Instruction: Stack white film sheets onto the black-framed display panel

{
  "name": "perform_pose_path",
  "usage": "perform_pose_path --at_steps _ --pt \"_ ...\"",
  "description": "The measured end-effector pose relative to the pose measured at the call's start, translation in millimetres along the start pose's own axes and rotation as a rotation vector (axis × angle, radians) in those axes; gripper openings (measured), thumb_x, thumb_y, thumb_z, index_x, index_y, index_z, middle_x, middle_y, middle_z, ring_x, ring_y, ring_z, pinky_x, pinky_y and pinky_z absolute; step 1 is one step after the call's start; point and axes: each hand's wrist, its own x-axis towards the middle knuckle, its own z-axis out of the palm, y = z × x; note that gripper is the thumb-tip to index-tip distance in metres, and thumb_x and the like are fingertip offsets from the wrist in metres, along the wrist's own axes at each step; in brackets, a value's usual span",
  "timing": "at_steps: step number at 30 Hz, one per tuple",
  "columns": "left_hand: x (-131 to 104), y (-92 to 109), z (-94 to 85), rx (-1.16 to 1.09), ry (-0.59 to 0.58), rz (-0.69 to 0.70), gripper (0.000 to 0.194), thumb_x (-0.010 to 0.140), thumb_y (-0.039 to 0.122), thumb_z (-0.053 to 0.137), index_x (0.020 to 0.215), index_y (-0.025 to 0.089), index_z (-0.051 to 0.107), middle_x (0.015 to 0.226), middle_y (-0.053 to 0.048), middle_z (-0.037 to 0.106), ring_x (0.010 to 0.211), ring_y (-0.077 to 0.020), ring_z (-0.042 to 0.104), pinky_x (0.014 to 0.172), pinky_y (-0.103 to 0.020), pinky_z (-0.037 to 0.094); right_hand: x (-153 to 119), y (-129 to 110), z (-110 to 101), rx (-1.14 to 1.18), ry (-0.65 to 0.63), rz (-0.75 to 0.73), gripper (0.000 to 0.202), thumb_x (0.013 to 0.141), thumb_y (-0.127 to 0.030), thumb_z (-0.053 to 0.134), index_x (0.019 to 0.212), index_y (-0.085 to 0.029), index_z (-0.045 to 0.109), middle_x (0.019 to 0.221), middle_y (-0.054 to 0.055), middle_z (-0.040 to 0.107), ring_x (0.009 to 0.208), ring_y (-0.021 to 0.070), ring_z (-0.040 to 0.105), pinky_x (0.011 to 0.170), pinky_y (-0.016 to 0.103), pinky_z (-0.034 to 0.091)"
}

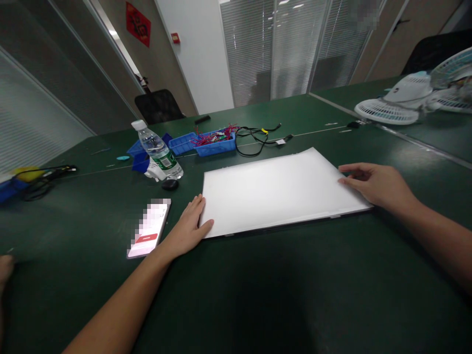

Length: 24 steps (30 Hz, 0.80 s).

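A flat white rectangular panel (273, 191) with a thin dark edge lies on the green table (236, 285) in front of me. My left hand (191, 223) rests at the panel's left edge, its thumb apart from the fingers and lying over the near left corner. At the right edge is my right hand (376, 182), with thumb and fingers apart and the fingertips beside the panel's border. Neither hand is closed around anything. Left of my left hand lies a phone (149, 236) with a lit screen.
Beyond the phone are a black mouse (170, 185) and a water bottle (162, 155). Blue trays (216, 147) with red wires and a black cable (254, 142) sit behind the panel. White fans (387, 110) stand back right. Another person's hand (5, 268) shows far left.
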Motion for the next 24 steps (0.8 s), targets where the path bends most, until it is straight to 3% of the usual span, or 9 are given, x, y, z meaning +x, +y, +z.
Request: perform_pose_path --at_steps 8,18,21,24 --pt "0 -4 2.5 0.048 0.021 0.027 0.087 0.098 0.057 0.047 0.164 0.004 0.031 0.174 -0.023 0.018 0.162 -0.0372 0.015 0.130 -0.057 0.018 3 6 -2 -0.095 -0.072 -0.007 0.047 0.078 -0.045 0.078 0.123 -0.031 0.079 0.099 0.004 0.074 0.084 0.0233 0.065 0.077 0.038 0.047" --pt "-1 -3 2.0 0.044 0.025 0.047 0.086 0.099 0.059 0.046 0.165 0.006 0.031 0.174 -0.023 0.017 0.162 -0.0382 0.015 0.129 -0.060 0.019 6 12 -4 -0.177 -0.071 0.030 0.046 0.081 -0.053 0.073 0.120 -0.030 0.080 0.105 0.006 0.074 0.083 0.0240 0.064 0.079 0.040 0.049" --pt "-2 -2 1.1 0.044 0.013 0.043 0.085 0.100 0.059 0.045 0.166 0.007 0.028 0.174 -0.023 0.015 0.162 -0.0380 0.013 0.129 -0.060 0.018 10 20 -2 -0.211 -0.057 0.003 0.055 0.083 -0.062 0.068 0.125 -0.028 0.079 0.114 0.008 0.074 0.093 0.0289 0.066 0.084 0.044 0.051" --pt "-2 -1 0.3 0.048 -0.008 0.037 0.086 0.101 0.060 0.043 0.166 0.007 0.026 0.175 -0.022 0.012 0.163 -0.0383 0.011 0.129 -0.062 0.018 13 26 2 -0.233 -0.074 -0.091 0.067 0.086 -0.069 0.059 0.124 -0.017 0.078 0.137 0.015 0.066 0.116 0.0377 0.062 0.099 0.053 0.049"
